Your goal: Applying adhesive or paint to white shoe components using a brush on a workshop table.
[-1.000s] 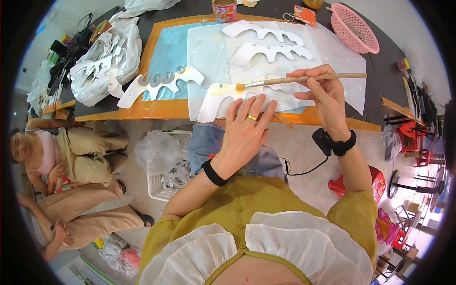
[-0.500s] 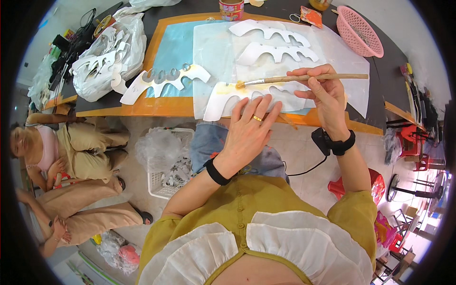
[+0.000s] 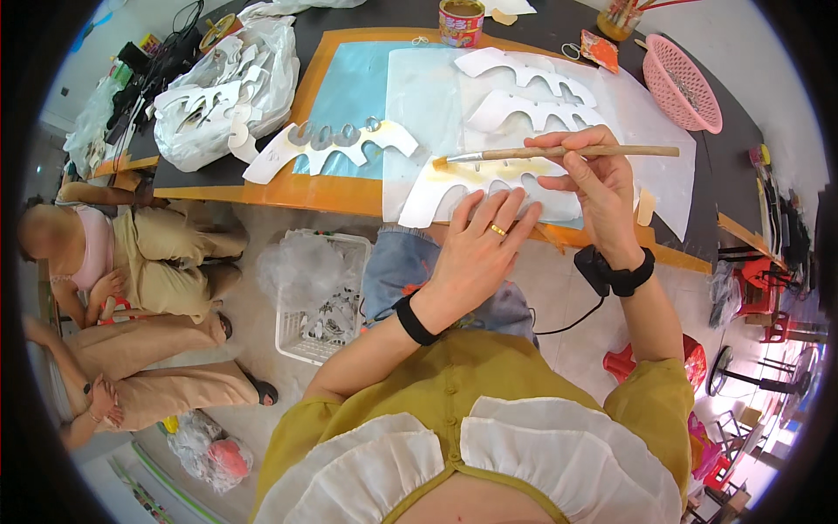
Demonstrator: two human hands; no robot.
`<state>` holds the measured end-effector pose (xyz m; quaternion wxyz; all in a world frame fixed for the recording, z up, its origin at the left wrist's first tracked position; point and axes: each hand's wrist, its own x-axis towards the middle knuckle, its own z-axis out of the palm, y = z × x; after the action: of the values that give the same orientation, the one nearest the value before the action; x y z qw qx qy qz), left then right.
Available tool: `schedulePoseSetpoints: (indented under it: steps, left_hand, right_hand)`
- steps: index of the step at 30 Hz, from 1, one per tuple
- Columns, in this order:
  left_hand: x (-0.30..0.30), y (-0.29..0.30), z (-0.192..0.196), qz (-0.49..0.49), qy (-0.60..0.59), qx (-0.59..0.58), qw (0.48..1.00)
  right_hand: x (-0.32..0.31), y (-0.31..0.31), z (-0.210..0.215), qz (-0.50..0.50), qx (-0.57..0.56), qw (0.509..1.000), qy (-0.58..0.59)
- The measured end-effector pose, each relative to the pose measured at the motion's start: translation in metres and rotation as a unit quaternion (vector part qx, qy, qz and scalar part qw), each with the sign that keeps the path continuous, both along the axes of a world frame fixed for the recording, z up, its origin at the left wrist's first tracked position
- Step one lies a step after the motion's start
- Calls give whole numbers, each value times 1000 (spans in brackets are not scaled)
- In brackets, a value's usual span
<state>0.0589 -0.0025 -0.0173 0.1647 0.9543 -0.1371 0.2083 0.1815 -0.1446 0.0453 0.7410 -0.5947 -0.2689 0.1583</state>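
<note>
In my right hand (image 3: 602,194) I pinch the wooden handle of a paintbrush (image 3: 559,152), held nearly level. Its yellowed bristle tip touches the upper edge of a white scalloped cut-out piece (image 3: 426,194), along which a yellowish smear runs. My left hand (image 3: 478,249), wearing a gold ring, rests flat on the lower part of that piece with fingers spread. Left of it lies a similar white piece (image 3: 272,157) with a row of grey ovals along its edge. Beyond my hands are two more scalloped pieces, an upper one (image 3: 489,61) and a lower one (image 3: 491,112).
A plastic bag (image 3: 272,87) of white cut-outs stands at the table's left. Along the back are a pink tin (image 3: 461,31), a jar of brushes (image 3: 616,24) and a pink basket (image 3: 670,105). Below sits a white crate (image 3: 301,349). Two people (image 3: 166,271) sit at left.
The brush tip has moved left along the piece's upper edge, and the yellowish smear shows more. The whole view has shifted slightly. My left hand stays on the piece.
</note>
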Motion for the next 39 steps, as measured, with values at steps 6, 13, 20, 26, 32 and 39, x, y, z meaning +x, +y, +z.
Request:
schedulePoseSetpoints:
  steps: [6, 13, 20, 26, 32, 39]
  left_hand:
    - [0, 1, 0, 2, -1, -1, 1000]
    - [1, 0, 1, -2, -10, -12, 1000]
    - [1, 0, 0, 0, -4, -5, 1000]
    - [1, 0, 1, 0, 2, 0, 1000]
    - [1, 0, 1, -1, 2, -3, 1000]
    - [0, -2, 1, 3, 1, -1, 1000]
  right_hand:
    - [-5, 3, 2, 11, -15, 1000, -22]
    - [-9, 6, 2, 22, -11, 999, -37]
    - [-7, 0, 2, 11, -6, 999, -35]
    - [-4, -7, -1, -13, -20, 999, -45]
    - [-6, -13, 4, -21, -36, 997, -61]
    - [-11, -21, 10, -33, -28, 997, -64]
